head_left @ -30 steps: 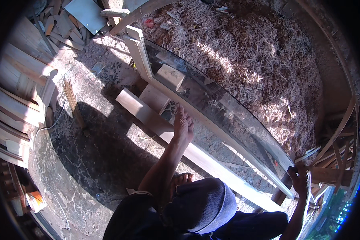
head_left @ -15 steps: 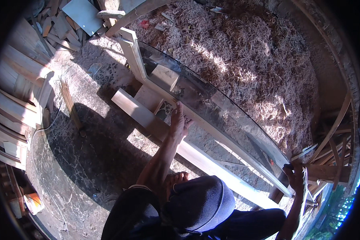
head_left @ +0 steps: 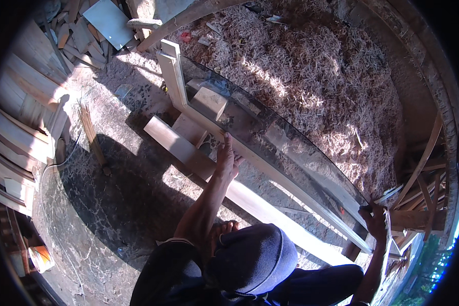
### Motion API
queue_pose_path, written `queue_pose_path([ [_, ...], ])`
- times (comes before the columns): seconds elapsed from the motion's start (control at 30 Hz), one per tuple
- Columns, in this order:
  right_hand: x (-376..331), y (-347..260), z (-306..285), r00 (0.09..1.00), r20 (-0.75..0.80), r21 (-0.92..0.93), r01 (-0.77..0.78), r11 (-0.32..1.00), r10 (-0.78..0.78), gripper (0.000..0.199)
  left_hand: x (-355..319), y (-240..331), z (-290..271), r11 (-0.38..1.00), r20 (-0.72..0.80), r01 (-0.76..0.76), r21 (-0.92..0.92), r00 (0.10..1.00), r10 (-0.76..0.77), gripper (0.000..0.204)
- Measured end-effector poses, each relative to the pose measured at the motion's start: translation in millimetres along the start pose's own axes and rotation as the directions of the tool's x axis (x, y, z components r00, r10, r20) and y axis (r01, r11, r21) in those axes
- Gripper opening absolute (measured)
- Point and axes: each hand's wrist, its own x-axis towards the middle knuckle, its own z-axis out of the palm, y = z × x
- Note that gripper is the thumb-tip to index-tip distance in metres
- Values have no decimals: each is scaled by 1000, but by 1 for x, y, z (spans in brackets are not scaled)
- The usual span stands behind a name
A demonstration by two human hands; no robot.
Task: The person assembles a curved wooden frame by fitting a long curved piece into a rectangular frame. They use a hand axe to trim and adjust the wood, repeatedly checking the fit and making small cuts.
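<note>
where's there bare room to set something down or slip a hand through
Most room: the shadowed floor between the twig broom and the left forearm. A narrower gap, right of the left hand, lies between the pale plank and the frame rail; a hand might pass. Crowded: upper-left offcuts, far-left boards, far-right wood pieces.
</note>
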Motion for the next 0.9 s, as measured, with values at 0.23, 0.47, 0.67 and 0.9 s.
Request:
queue_pose_path([
  [0.23,-11,2,-7,985,-64,184,-145,972,159,36,-9,2,5,999,56,-51,20,997,50,110],
  [0.47,-7,4,3,1000,-9,-22,-20,1000,20,37,3,-4,4,1000,-12,8,9,1000,-8,103],
  [0.67,-7,12,6,999,-22,1,-22,1000,22,39,4,-9,-2,1000,-3,4,1,1000,-4,104],
  [0.9,-10,15,12,998,-66,-26,17,1000,-19,37,5,-5,2,999,-23,19,-32,1000,-20,103],
])
